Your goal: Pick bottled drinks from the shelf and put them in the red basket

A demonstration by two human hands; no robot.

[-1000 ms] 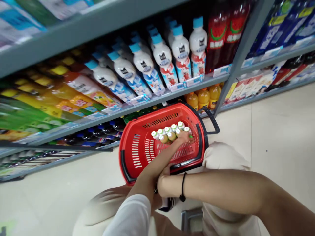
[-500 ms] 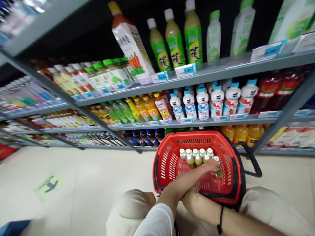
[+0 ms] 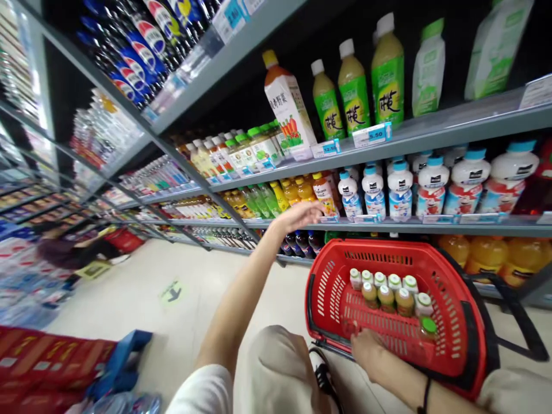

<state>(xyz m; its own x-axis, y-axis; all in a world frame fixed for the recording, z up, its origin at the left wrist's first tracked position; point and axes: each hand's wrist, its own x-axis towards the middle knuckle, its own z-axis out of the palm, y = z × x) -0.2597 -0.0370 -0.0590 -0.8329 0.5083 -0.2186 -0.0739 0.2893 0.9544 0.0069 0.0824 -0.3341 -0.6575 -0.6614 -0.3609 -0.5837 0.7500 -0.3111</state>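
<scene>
My left hand (image 3: 302, 214) is stretched up to the middle shelf edge (image 3: 388, 221), fingers apart and empty, just below the orange-capped juice bottles (image 3: 321, 192). My right hand (image 3: 364, 348) grips the near rim of the red shopping basket (image 3: 328, 276) on the floor. Inside the basket stand several small green-and-white capped bottles (image 3: 388, 290) in two rows. A black band circles my right wrist.
Grey shelves run left to right, holding blue-capped white bottles (image 3: 401, 184), green tea bottles (image 3: 353, 98) and a white carton (image 3: 288, 106). My knee (image 3: 276, 368) is beside the basket. Red crates (image 3: 38, 368) and a blue frame (image 3: 125, 359) sit at lower left. A person (image 3: 64, 250) crouches far down the aisle.
My left hand has left the bottles in the basket and risen to the middle shelf. The view swung up and left. My right hand stays at the basket rim.
</scene>
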